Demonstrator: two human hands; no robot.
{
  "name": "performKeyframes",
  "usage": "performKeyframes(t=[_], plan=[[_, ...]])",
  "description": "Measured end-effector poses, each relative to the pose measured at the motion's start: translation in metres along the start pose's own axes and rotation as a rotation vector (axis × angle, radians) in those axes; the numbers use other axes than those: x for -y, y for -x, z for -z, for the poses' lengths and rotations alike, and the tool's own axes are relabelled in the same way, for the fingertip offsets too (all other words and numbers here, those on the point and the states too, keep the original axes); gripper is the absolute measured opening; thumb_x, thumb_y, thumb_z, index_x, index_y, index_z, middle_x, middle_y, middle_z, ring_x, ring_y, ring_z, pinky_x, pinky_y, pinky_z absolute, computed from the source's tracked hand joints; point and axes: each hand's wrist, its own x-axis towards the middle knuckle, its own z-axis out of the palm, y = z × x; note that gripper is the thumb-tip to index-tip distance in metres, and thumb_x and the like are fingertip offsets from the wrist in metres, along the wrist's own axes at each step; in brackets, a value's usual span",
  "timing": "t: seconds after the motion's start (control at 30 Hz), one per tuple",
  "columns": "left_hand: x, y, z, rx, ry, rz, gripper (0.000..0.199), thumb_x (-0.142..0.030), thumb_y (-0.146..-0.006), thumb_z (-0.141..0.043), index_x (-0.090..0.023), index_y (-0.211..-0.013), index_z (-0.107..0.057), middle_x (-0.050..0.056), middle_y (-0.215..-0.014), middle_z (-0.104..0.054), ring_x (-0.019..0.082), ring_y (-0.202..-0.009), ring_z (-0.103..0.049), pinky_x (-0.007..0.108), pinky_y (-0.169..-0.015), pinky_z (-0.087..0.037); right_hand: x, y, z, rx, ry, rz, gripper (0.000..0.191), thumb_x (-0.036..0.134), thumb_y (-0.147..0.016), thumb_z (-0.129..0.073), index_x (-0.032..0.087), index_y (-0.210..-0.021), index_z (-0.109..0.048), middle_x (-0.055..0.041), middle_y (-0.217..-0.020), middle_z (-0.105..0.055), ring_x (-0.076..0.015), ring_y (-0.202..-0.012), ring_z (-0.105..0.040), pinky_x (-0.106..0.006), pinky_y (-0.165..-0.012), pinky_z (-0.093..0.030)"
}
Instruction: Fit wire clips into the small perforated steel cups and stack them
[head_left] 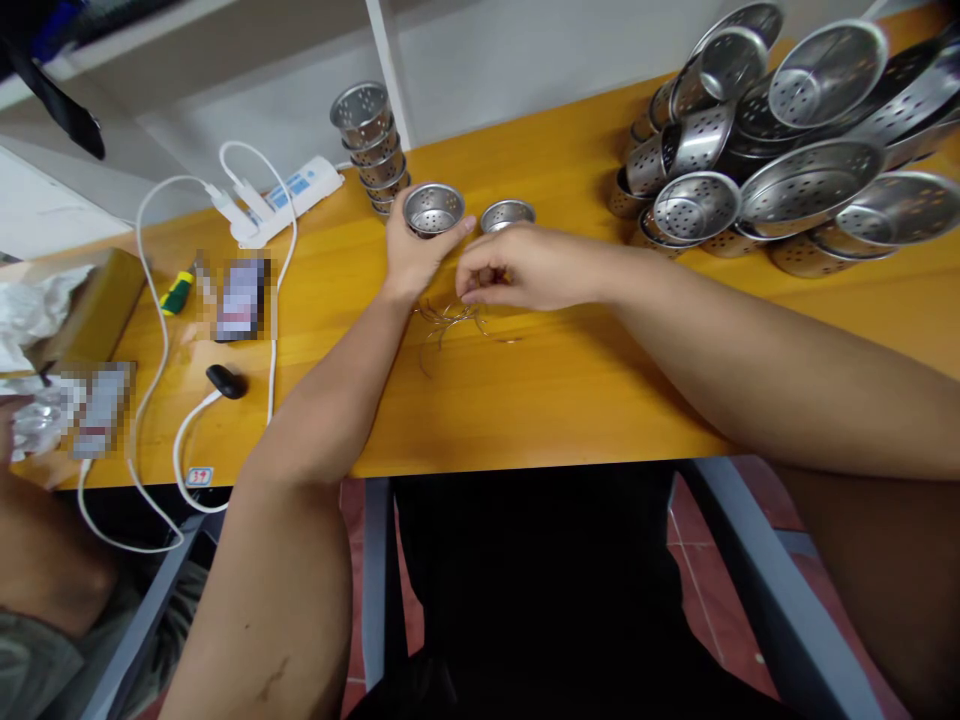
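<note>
Head view: left hand curls round a perforated metal cup, gripping it upright, rim up, on the wooden table. Right hand has fingers bent and tips drawn together just above a loose tangle of thin wires; cannot tell whether it pinches one. Second cup just beyond right hand, partly hidden by it. Behind left hand, a nested cup stack. Far right, a heap of metal containers. To the left, power strip, green-yellow handle, white cables.
</note>
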Motion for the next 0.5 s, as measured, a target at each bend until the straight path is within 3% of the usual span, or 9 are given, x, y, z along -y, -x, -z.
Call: performKeyframes(t=[0.1, 0.3, 0.5], plan=[[0.009, -0.002, 0.000, 0.036, 0.019, -0.020, 0.098, -0.093, -0.072, -0.105, -0.035, -0.139, -0.065, 0.006, -0.137, -0.082, 0.028, -0.127, -0.084, 0.050, -0.122, -0.069, 0.005, 0.000, 0.003, -0.124, -0.143, -0.042, 0.027, 0.051, -0.116, -0.086, 0.025, -0.110, -0.080, -0.0031, -0.092, -0.075, -0.0227, -0.081, -0.064, -0.039, -0.077, -0.051], [0.004, -0.001, 0.000, 0.091, 0.010, -0.035, 0.103, -0.091, -0.069, -0.108, -0.031, -0.139, -0.063, 0.006, -0.134, -0.082, 0.027, -0.124, -0.085, 0.049, -0.122, -0.068, -0.008, -0.006, 0.008, -0.568, -0.296, -0.141, 0.064, 0.088, -0.097, -0.099, 0.030, -0.105, -0.073, -0.0037, -0.091, -0.074, -0.0247, -0.078, -0.062, -0.044, -0.072, -0.054], [0.001, 0.004, -0.006, 0.165, -0.010, -0.172, 0.114, -0.092, -0.079, -0.101, -0.038, -0.164, -0.049, 0.007, -0.149, -0.076, 0.029, -0.136, -0.083, 0.049, -0.129, -0.067, -0.031, -0.006, 0.016, -0.805, -0.088, -0.241, 0.056, 0.093, -0.103, -0.085, 0.038, -0.098, -0.072, -0.0044, -0.085, -0.072, -0.0305, -0.076, -0.062, -0.052, -0.069, -0.053]])
